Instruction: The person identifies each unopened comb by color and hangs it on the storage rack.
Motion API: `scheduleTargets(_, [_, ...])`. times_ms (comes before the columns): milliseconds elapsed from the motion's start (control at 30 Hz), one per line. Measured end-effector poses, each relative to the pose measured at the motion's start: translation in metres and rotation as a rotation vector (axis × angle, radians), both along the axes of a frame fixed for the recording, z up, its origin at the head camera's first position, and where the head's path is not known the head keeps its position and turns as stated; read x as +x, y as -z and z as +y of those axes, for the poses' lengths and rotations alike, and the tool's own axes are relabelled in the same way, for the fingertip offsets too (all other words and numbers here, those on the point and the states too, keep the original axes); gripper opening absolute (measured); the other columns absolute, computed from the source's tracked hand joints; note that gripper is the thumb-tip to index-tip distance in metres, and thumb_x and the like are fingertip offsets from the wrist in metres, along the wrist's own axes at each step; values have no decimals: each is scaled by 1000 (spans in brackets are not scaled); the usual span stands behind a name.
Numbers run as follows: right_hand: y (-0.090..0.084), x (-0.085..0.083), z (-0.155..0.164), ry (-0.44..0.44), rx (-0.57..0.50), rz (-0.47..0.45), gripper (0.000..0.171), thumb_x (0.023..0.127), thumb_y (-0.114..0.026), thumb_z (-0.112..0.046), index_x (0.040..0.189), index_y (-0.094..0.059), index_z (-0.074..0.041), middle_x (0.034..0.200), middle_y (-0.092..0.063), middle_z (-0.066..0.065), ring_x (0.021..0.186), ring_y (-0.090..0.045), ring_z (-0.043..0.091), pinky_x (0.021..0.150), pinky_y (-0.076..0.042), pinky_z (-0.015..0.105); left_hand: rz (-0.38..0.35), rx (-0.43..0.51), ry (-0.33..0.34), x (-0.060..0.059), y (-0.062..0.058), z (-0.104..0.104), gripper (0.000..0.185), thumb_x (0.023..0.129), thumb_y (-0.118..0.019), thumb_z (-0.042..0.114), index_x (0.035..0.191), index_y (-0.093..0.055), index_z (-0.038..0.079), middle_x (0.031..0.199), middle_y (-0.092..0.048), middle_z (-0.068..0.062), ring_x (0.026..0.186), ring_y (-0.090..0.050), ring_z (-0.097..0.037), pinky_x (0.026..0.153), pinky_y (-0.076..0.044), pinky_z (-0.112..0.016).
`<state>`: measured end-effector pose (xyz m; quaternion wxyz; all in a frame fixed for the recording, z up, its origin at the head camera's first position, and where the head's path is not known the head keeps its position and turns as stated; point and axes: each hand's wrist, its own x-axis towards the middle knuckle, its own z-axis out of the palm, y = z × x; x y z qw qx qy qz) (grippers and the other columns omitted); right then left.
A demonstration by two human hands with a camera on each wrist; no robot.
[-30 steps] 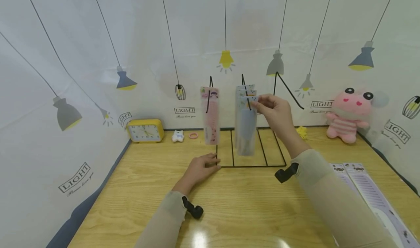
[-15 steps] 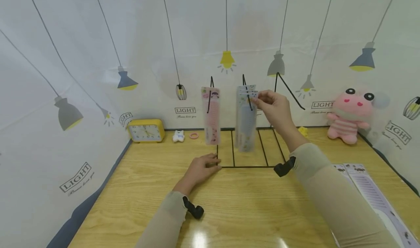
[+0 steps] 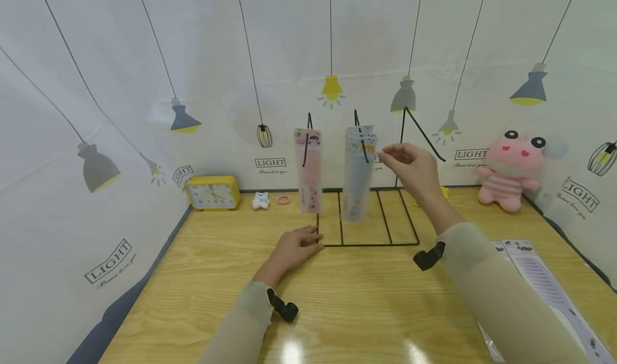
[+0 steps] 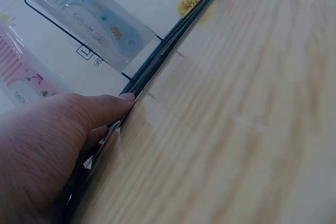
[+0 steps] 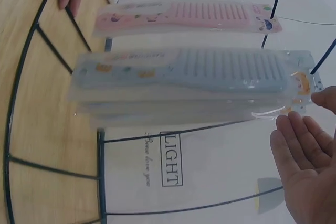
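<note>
A black wire display rack (image 3: pixel 366 244) stands on the wooden table, with upright hooks. My left hand (image 3: pixel 294 246) holds its front left base corner, thumb on the wire in the left wrist view. Several blue combs (image 5: pixel 231 72) in clear packs hang on the middle hook, one behind another. A packaged pink comb (image 3: pixel 310 174) hangs on the left hook. Just right of the blue packs is my right hand (image 3: pixel 412 166), holding nothing. In the right wrist view its fingers (image 5: pixel 294 140) are extended beside the packs' top end. The right hook (image 3: pixel 426 134) carries nothing.
Long purple printed packs (image 3: pixel 544 283) lie at the right, partly under the right sleeve. Along the back are a yellow clock (image 3: pixel 212 192), a small white figure (image 3: pixel 261 201), a pink ring (image 3: pixel 283 199), a yellow item (image 3: pixel 444 194) and a pink plush toy (image 3: pixel 511 171).
My right hand has let go of the front blue comb pack and drawn back to the right. The pack has slid farther back on the middle hook. My left hand stays put.
</note>
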<state>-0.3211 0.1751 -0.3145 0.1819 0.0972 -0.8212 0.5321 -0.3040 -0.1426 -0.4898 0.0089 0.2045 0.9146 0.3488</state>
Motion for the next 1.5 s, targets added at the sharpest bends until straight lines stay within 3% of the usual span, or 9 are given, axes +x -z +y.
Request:
scheduleTargets(433, [15, 26, 39, -13, 55, -97, 51, 88, -71, -57, 117, -74, -15, 101, -76, -7, 100, -65, 12, 86, -48, 35, 8, -4, 5, 1, -2, 0, 39, 97, -66, 41, 132, -69, 23, 149, -51, 3, 142, -41, -18, 117, -32, -47])
scheduleTargets(600, [22, 34, 55, -36, 18, -152, 52, 89, -71, -55, 119, -72, -13, 104, -76, -5, 98, -70, 9, 85, -51, 25, 7, 6, 7, 2, -1, 0, 39, 97, -66, 41, 131, -69, 23, 149, -52, 3, 142, -42, -19, 117, -32, -48])
scheduleTargets(767, [29, 42, 72, -34, 21, -149, 49, 92, -70, -51, 120, -72, -11, 105, -76, -5, 99, -67, 6, 81, -51, 17, 16, -1, 9, 1, -1, 0, 38, 98, -66, 40, 131, -69, 23, 149, -52, 3, 142, -42, -18, 118, -32, -47])
scheduleTargets(1000, [40, 52, 96, 13, 69, -183, 52, 92, -67, -54, 124, -70, -12, 105, -74, -15, 100, -64, 5, 87, -49, 21, 28, 0, 13, 0, -1, 1, 38, 97, -67, 39, 130, -70, 20, 148, -53, 1, 142, -43, -19, 118, -32, -46])
scheduleTargets(1233, [56, 60, 115, 1, 34, -196, 53, 95, -67, -46, 128, -66, -4, 105, -75, -15, 96, -67, 0, 83, -48, 11, 25, 0, 12, 0, 0, 1, 38, 97, -67, 38, 130, -70, 20, 148, -53, 0, 141, -43, -20, 117, -32, -46])
scheduleTargets(1500, [87, 79, 142, 33, 22, -247, 51, 97, -66, -45, 127, -65, -4, 103, -75, -14, 94, -68, -2, 78, -45, 8, 23, -12, 11, 1, -1, 1, 38, 98, -67, 38, 131, -70, 20, 149, -52, 0, 142, -43, -20, 118, -32, -46])
